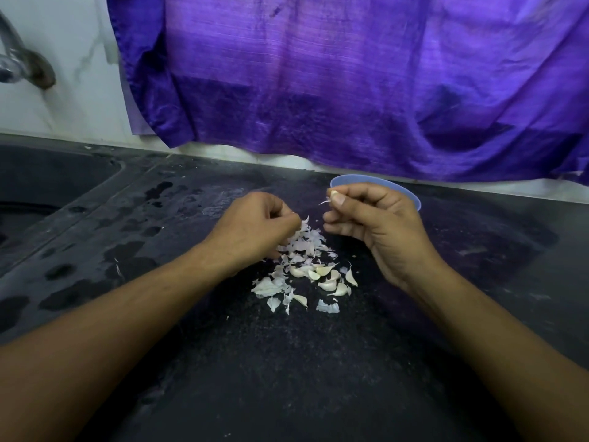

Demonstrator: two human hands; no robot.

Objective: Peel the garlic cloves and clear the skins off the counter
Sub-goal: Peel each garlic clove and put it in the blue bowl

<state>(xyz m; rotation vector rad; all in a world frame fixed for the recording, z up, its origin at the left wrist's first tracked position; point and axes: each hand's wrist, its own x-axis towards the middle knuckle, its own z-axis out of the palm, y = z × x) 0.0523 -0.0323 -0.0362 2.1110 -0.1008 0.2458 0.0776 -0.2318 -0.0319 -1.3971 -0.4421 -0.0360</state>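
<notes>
Black stone desk (287,362), wet patches toward its left edge. Right hand (379,218): thumb and forefinger pinch a clove (334,195), with a shred of skin hanging off it. Left hand (255,224): fingers (291,222) curled, pinching skins (302,247) at the top of the pile, mid-desk. Loose cloves (328,275) lie on the pile's near side. Blue bowl (414,199) sits behind the right hand, near the back edge.

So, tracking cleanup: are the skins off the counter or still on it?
On it: the skins lie heaped on the counter, mixed with garlic cloves.
</notes>
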